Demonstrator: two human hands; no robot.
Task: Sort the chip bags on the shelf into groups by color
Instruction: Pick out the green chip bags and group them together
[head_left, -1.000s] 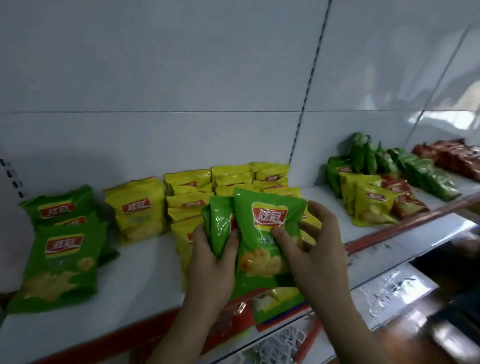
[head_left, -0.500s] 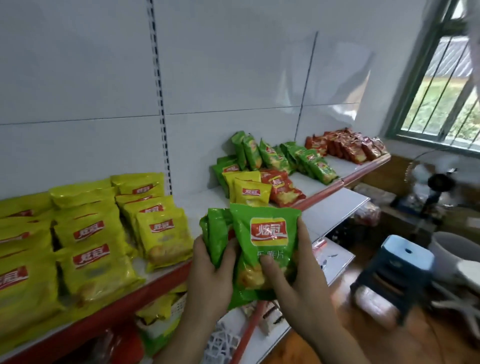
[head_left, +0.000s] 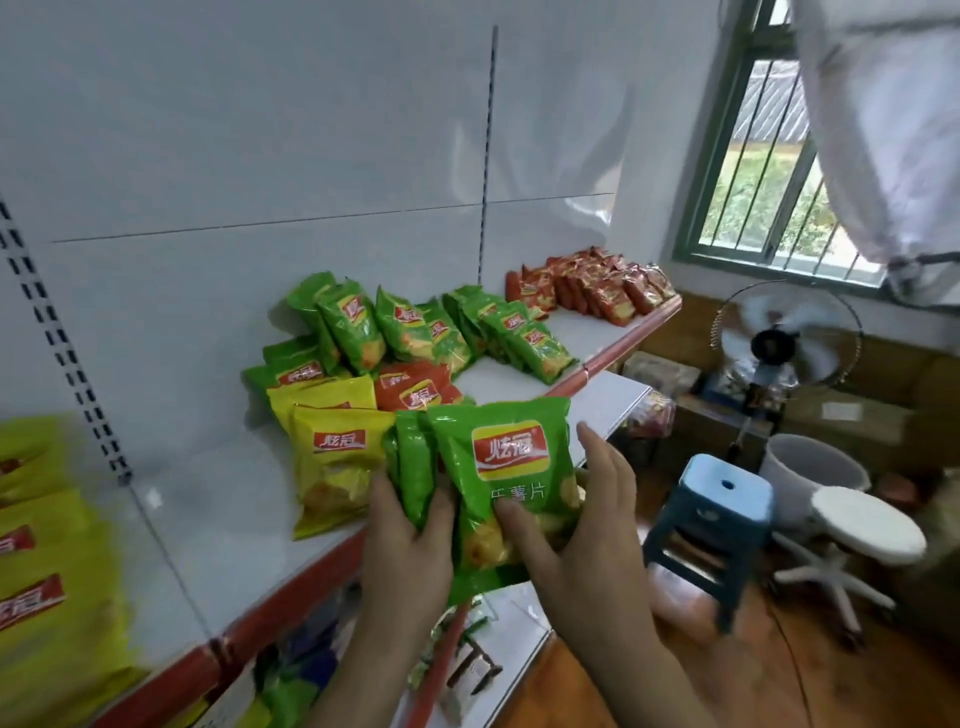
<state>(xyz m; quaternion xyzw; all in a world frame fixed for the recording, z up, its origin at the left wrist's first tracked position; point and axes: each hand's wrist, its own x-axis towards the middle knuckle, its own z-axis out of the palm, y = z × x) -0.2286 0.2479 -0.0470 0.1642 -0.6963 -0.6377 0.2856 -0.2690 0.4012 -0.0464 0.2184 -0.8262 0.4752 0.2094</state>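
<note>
Green chip bags carried upright toward the green row up and behind.
Left hand clamps the rear bags; right hand, loosely curled on the front bag, is nearer that row.

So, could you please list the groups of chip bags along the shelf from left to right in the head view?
Blurred yellow bags → two yellow bags → green bags → red bags.

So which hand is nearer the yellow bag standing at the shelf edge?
Left. The left hand sits just right of the yellow bag, almost touching it; the right hand lies further right, past the green bags.
</note>
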